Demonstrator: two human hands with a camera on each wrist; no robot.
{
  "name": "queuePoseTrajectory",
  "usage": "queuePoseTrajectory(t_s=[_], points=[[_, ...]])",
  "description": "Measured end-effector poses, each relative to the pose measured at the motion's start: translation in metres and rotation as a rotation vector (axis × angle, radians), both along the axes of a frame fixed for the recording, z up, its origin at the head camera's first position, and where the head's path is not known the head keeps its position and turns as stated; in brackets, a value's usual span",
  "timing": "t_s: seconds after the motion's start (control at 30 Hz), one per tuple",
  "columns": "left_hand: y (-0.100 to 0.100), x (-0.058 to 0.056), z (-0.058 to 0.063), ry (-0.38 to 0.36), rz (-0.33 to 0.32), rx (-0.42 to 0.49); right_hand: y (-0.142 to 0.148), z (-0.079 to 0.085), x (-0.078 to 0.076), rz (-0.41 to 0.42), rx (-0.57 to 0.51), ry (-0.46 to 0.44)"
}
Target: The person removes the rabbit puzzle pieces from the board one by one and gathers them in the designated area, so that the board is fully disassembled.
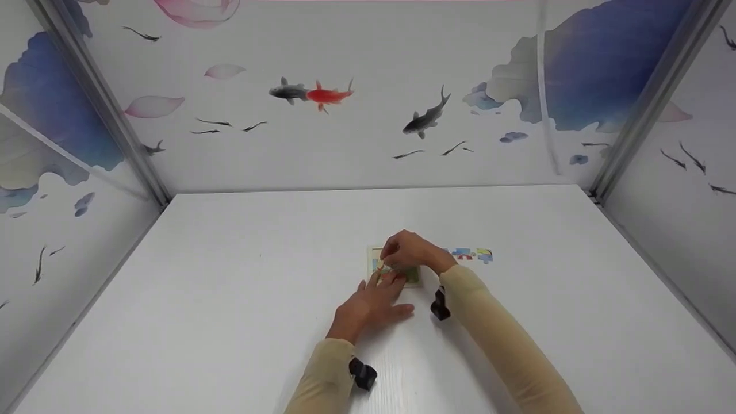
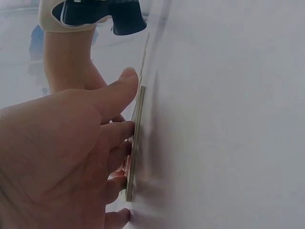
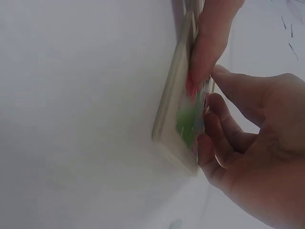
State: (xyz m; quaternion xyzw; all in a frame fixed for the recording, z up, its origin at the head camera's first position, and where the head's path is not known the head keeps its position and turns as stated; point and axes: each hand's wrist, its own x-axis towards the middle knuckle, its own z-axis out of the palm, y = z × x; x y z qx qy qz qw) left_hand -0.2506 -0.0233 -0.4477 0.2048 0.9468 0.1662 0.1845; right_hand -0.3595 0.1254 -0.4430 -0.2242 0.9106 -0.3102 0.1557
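A small jigsaw puzzle board (image 1: 417, 282) with a pale raised frame lies on the white table, its coloured picture partly covered by both hands. My left hand (image 1: 371, 305) rests its fairly straight fingertips on the near part of the board, thumb spread to the side. In the left wrist view, the fingers (image 2: 116, 133) lie along the board's edge (image 2: 137, 143). Over the board's far side, my right hand (image 1: 409, 251) pinches a small puzzle piece (image 1: 380, 264), pale on the side that shows. The right wrist view has the other right fingers (image 3: 217, 143) curled close over the green picture (image 3: 187, 123).
Several loose puzzle pieces (image 1: 485, 255) lie in a row to the right of the board, partly behind the right wrist. White panels (image 1: 368, 155) printed with fish and leaves enclose the table (image 1: 230, 299) at the back and both sides.
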Motion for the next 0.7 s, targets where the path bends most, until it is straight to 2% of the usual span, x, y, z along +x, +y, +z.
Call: queuePoseTrajectory(t_s=[0.23, 0.47, 0.7], points=[[0.0024, 0.0019, -0.0013, 0.017, 0.024, 0.002, -0.0014, -0.0016, 0.0012, -0.009, -0.015, 0.008], [0.0033, 0.0045, -0.0013, 0.01, 0.044, 0.031, -0.0025, -0.0033, 0.0014, -0.039, -0.028, -0.022], [0.0018, 0.0034, 0.0007, -0.001, 0.037, 0.03, -0.0024, -0.0011, -0.0006, -0.047, -0.077, -0.039]])
